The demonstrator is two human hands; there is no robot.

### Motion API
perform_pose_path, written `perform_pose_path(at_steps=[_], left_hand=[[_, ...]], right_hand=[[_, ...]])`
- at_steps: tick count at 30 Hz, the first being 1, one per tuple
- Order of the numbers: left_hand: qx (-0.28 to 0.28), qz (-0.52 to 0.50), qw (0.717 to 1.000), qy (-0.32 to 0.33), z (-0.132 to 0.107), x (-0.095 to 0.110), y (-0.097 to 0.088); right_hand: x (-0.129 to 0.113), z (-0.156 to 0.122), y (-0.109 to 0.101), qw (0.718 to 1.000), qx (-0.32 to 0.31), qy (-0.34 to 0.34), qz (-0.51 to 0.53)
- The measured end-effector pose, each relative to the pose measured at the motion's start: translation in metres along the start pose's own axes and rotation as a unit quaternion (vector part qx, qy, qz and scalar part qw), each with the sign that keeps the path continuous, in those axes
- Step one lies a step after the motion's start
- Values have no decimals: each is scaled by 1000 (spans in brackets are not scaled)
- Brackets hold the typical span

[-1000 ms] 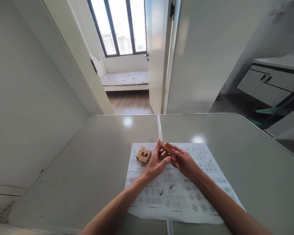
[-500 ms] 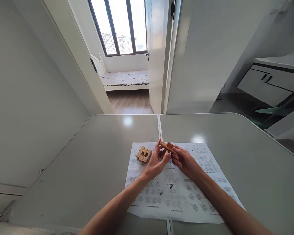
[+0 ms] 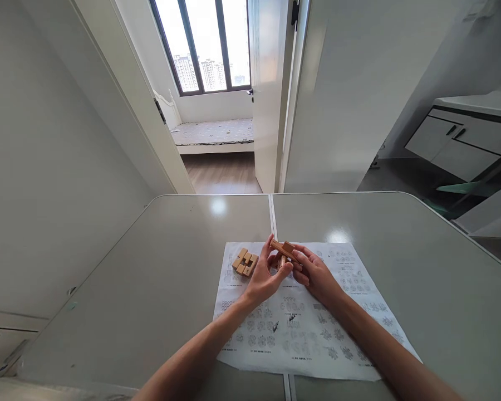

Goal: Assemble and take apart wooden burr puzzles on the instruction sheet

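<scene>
Several reddish-brown wooden puzzle pieces [image 3: 287, 248], crossed over one another, are held between my two hands above the printed sheet [image 3: 300, 345]. My left hand [image 3: 266, 274] grips them from the left, thumb below and fingers above. From the right, my right hand [image 3: 313, 269] pinches the end of a long bar. Parts of the pieces are hidden behind the fingers. Just left of my left hand, a paler wooden block puzzle [image 3: 245, 262] with a gap in its middle lies on the sheet.
The sheet carries rows of small printed diagrams and lies on a grey table [image 3: 150, 289] with a pale seam down its middle. Beyond the far edge stand an open door [image 3: 269, 100] and a bed [image 3: 212, 133]. A white cabinet [image 3: 455, 139] is at the right.
The held wooden pieces have tilted and shifted very slightly to the left between my fingers. Both hands keep their grip; the paler block puzzle stays where it was.
</scene>
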State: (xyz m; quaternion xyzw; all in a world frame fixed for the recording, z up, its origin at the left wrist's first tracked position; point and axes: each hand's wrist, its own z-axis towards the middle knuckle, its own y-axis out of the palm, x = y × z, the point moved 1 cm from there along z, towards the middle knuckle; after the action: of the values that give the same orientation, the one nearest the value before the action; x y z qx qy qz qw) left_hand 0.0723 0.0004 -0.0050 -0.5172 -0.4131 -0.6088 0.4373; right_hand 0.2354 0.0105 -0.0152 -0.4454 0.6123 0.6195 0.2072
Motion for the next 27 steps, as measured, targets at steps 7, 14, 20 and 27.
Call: perform_pose_path(at_steps=[7,14,20,27], left_hand=[[15,25,999,21,-1,2,2],[14,41,998,34,-1,5,2],[-1,35,999,39,0,5,3],[14,-1,1000,26,1,3,5]], right_hand=[[4,2,-3,999,14,-15,-32],[5,0,-2,997,41,-33,-48],[3,-3,-2,991,74,-60,-90],[5,-1,-3,989,65,-69,-112]])
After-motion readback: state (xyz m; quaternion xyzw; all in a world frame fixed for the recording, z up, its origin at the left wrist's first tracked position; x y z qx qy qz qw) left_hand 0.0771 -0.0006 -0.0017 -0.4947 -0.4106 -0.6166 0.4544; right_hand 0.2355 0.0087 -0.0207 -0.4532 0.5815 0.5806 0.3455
